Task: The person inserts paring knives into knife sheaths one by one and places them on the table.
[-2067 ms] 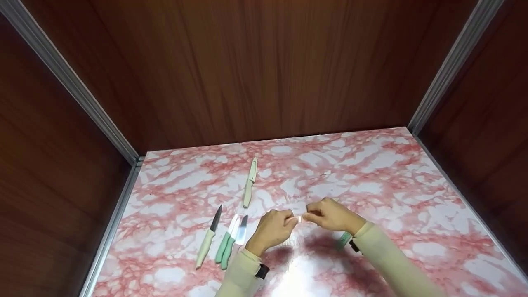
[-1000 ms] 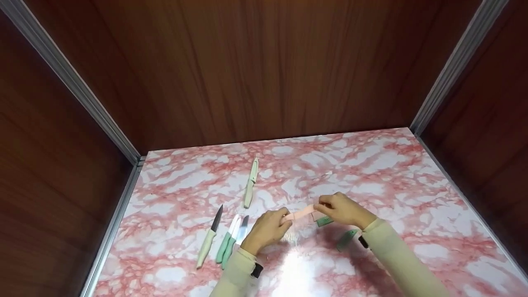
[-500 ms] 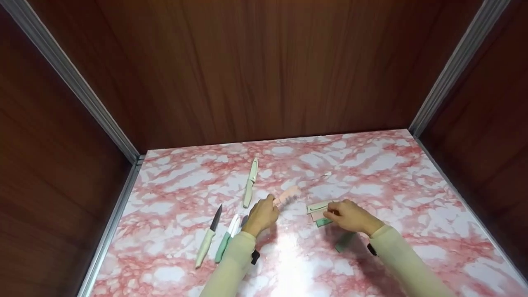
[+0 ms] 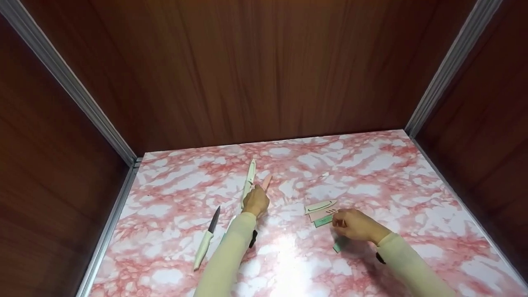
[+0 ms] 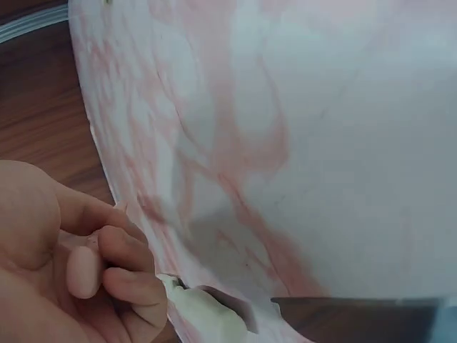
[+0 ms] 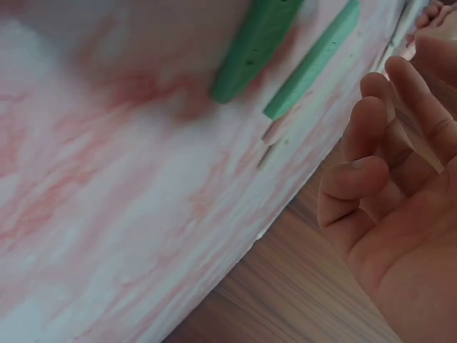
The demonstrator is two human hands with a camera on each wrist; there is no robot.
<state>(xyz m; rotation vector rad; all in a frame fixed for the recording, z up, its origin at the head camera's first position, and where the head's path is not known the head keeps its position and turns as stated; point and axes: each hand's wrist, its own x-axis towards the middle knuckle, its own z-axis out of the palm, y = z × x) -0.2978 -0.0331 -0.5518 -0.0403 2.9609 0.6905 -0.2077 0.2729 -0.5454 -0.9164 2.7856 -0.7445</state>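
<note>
My left hand (image 4: 256,201) grips a knife in a pink sheath (image 4: 267,180), tip pointing away, its handle hidden in the hand. Just left of it lies a cream knife in its sheath (image 4: 252,170). In the left wrist view the fingers (image 5: 132,275) are curled, with a cream handle (image 5: 207,314) beyond. My right hand (image 4: 357,225) hovers with loosely bent fingers and holds nothing. Beside it lie a cream sheath (image 4: 319,206), a pink sheath (image 4: 317,215) and a green sheath (image 4: 323,221) in a row. Another green sheath (image 4: 338,245) lies below the hand.
A bare knife with a cream handle (image 4: 203,251) and dark blade lies at the left. My left sleeve (image 4: 231,255) covers most of the green-handled knives. The marbled tabletop (image 4: 371,165) is bounded by brown wooden panels (image 4: 264,74) and metal rails (image 4: 109,136).
Both hands were together at the pink knife and sheath. My right hand has let go and moved right; my left hand has carried the sheathed knife left, beside the cream one.
</note>
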